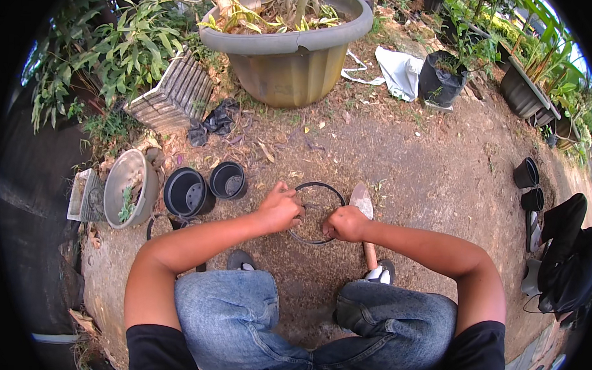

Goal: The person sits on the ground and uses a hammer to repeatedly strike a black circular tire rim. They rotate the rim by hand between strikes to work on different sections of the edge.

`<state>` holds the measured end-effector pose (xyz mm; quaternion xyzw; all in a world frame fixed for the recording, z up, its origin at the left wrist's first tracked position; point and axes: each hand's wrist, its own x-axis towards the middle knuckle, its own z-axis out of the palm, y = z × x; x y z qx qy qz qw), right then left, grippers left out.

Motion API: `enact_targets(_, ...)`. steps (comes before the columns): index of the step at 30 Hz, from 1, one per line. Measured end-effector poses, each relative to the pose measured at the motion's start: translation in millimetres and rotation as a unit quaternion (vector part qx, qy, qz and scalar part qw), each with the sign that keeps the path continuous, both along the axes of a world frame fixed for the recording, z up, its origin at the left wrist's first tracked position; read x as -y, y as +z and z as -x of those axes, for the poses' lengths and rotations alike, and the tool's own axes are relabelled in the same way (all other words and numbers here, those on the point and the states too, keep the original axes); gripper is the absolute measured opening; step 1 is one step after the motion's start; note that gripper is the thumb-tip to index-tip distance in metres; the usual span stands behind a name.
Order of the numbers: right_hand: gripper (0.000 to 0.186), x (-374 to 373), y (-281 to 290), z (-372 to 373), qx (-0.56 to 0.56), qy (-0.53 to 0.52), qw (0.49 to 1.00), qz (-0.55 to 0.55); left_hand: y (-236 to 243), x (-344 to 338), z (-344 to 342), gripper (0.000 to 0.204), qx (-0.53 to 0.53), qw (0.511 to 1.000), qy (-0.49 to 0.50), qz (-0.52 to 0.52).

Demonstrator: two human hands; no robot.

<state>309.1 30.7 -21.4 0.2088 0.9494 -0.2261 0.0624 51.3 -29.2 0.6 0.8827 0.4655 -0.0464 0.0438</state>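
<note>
A round black rim (320, 184), like that of a plant pot, lies between my feet with brown soil-like matter inside it. My left hand (282, 207) is closed at the rim's left side, fingers curled down and inward. Opposite it, my right hand (345, 224) makes a loose fist over the right side of the rim. Whatever either hand holds is hidden by the fingers. A trowel (361, 200) with a soil-dusted metal blade and a wooden handle lies just right of the rim, partly covered by my right hand and wrist.
Two black pots (189, 193) and a pale round basin (131, 189) with a small plant stand left. A large planter (284, 70) is ahead, beside a white bag (399, 73). Two small black pots (526, 173) stand right, near a dark-clothed person (567, 260).
</note>
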Motion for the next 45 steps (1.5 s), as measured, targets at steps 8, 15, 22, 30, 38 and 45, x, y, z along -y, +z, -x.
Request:
enact_targets(8,0.017,-5.9,2.5,-6.8,0.009,-0.016,1.0,0.002,6.6,12.8,-8.5,0.02,0.062,0.996,0.066,0.005)
enact_targets(15,0.017,-8.6,18.0,-7.5,0.089,-0.03,0.996,0.008,2.3,8.0,-5.0,0.013,0.096,0.993,0.069,0.031)
enact_targets(22,0.017,-13.8,10.0,-13.1,0.039,-0.029,0.994,0.095,14.7,25.7,-8.2,0.013,0.227,0.972,0.009,0.065)
enact_targets(30,0.022,-7.7,7.9,-9.3,-0.036,-0.059,0.969,0.235,21.0,59.6,-41.6,0.023,0.236,0.957,-0.139,0.095)
enact_targets(38,0.033,3.2,18.2,-4.6,0.046,-0.016,0.997,0.061,15.0,23.7,12.8,0.036,0.19,0.977,-0.092,-0.038)
enact_targets(45,0.029,2.4,-15.7,-6.9,-0.032,0.076,0.996,0.03,6.2,18.7,36.9,0.029,0.162,0.971,-0.169,-0.045)
